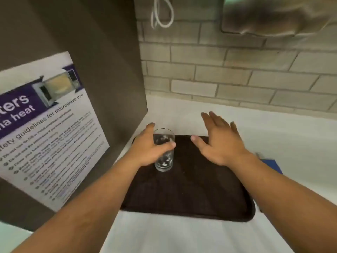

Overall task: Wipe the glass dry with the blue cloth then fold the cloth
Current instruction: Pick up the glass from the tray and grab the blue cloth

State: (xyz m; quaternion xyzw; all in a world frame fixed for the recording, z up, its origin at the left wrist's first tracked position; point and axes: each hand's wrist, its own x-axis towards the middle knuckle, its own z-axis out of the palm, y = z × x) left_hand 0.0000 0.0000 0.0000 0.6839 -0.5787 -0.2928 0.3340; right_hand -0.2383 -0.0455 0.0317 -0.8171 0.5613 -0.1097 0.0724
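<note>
A clear drinking glass (164, 161) stands upright at the far left corner of a dark brown tray (191, 194) on a white counter. My left hand (149, 150) wraps around the glass, thumb across its front. Over the tray's far right part hovers my right hand (218, 141), fingers spread and holding nothing. A blue cloth (271, 165) lies on the counter just right of the tray, mostly hidden behind my right forearm.
A grey side panel (102, 61) with a microwave safety poster (47, 128) rises close on the left. The tiled wall (237, 70) runs behind the counter. A white cable loop (162, 15) hangs above. White counter (182, 238) lies in front of the tray.
</note>
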